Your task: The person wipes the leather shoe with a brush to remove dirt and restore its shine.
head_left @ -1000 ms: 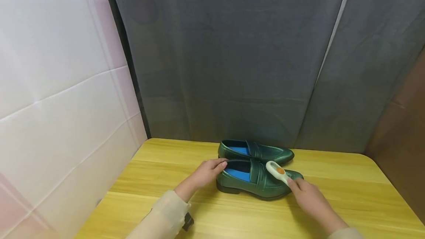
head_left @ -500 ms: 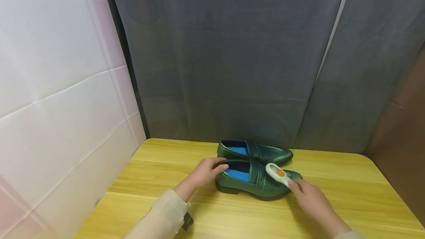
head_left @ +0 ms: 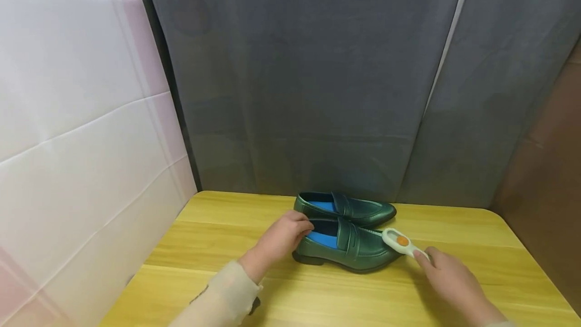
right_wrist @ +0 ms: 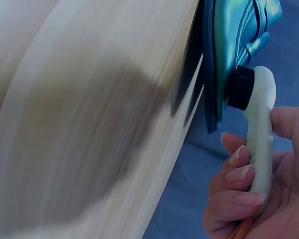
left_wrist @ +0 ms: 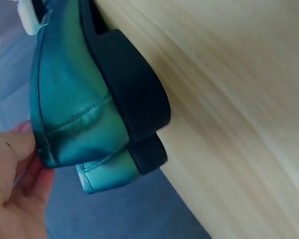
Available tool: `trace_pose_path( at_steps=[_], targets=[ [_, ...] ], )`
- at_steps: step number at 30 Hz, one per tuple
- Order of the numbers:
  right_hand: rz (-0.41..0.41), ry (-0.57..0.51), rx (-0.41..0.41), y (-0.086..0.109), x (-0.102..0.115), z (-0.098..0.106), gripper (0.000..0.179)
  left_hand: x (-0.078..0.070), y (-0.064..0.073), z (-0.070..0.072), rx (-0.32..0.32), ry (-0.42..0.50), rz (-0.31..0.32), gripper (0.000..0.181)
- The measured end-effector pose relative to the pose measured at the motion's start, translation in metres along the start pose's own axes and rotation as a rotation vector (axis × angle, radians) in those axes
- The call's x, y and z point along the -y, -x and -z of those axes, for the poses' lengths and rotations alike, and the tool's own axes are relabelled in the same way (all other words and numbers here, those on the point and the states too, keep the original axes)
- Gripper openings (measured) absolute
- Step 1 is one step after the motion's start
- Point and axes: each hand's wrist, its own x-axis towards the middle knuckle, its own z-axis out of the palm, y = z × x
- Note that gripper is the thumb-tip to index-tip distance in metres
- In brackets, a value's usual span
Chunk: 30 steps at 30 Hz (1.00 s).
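Two dark green loafers with blue insoles stand side by side, toes pointing right. On the near loafer (head_left: 369, 252), my left hand (head_left: 282, 237) pinches the back rim of the heel; in the left wrist view the thumb and fingers grip the heel edge (left_wrist: 49, 152). My right hand (head_left: 451, 277) holds a shoe brush (head_left: 398, 241) by its pale handle, which has an orange spot. The right wrist view shows the brush's black block (right_wrist: 241, 87) against the loafer's toe, fingers curled round the handle. Behind the near shoe sits the far loafer (head_left: 369, 209), partly covered by it.
Both shoes stand near the back edge of a yellow wood-grain table (head_left: 218, 246). A grey curtain (head_left: 295, 90) hangs right behind it. A white panel wall (head_left: 86, 115) borders the left side, and a brown surface (head_left: 544, 165) the right.
My right hand has moved right with the brush, from the upper front of the near loafer to its toe. The left hand's fingers have drawn closer together at the heel.
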Motion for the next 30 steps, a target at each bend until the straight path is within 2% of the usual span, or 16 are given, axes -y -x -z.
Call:
trace_pose_path(
  at_steps=[3, 6, 10, 13, 21, 30],
  targets=[
    [-0.006, 0.022, -0.007, 0.000, -0.009, 0.005, 0.058, 0.000, 0.003, 0.004, 0.048, -0.041, -0.073, 0.013],
    [-0.005, 0.025, -0.007, 0.000, -0.015, 0.009, 0.060, 0.001, 0.006, 0.009, 0.108, -0.038, -0.110, 0.010],
    [0.000, 0.032, -0.008, -0.001, -0.022, 0.016, 0.063, 0.001, 0.006, 0.012, 0.186, -0.034, -0.111, 0.013],
    [-0.003, 0.031, 0.001, -0.001, -0.025, 0.019, 0.064, 0.000, 0.002, 0.012, 0.220, -0.044, -0.095, 0.013],
    [0.016, -0.009, -0.008, -0.004, -0.029, 0.015, 0.058, -0.003, -0.003, 0.012, 0.260, 0.050, -0.047, 0.017],
    [0.041, -0.100, 0.006, -0.005, -0.013, -0.005, 0.048, -0.004, -0.002, 0.012, 0.248, 0.048, -0.027, 0.016]
  ],
)
